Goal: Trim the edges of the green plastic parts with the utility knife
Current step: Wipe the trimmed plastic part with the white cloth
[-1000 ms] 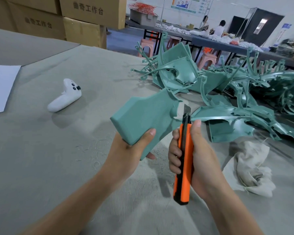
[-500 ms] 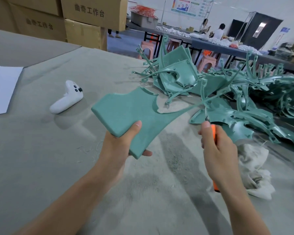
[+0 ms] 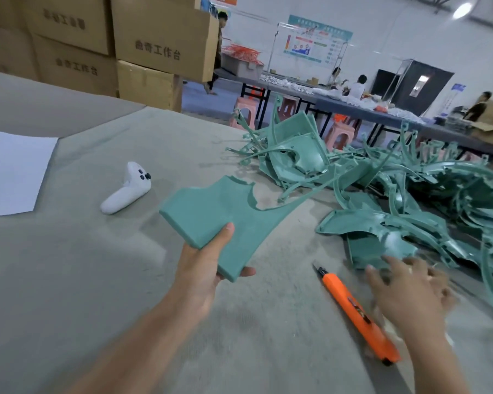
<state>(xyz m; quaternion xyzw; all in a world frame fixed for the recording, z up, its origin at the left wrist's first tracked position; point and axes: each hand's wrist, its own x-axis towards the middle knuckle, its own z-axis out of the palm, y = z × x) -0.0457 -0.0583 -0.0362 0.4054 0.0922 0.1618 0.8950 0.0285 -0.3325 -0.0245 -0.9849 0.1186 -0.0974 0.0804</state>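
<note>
Left hand: my left hand point(image 3: 208, 268) grips the green plastic part point(image 3: 228, 214) at its near corner, thumb on top, fingers beneath; centre of frame.
Green plastic part: a flat panel held above the table point(image 3: 69, 265), with a ragged notch in its far edge and a thin point running toward the upper right.
Right hand: my right hand point(image 3: 407, 291) is at lower right, blurred, fingers spread wide, holding nothing. I cannot tell whether the fingertips touch the nearest green piece.
Utility knife point(image 3: 356, 311): orange, lying on the table just left of my right hand, black tip toward the upper left.
Pile of green parts point(image 3: 396, 180): heaped at centre right.
Other items: a white controller point(image 3: 125, 189) at left of centre; a white sheet point(image 3: 9, 169) at the left edge.
</note>
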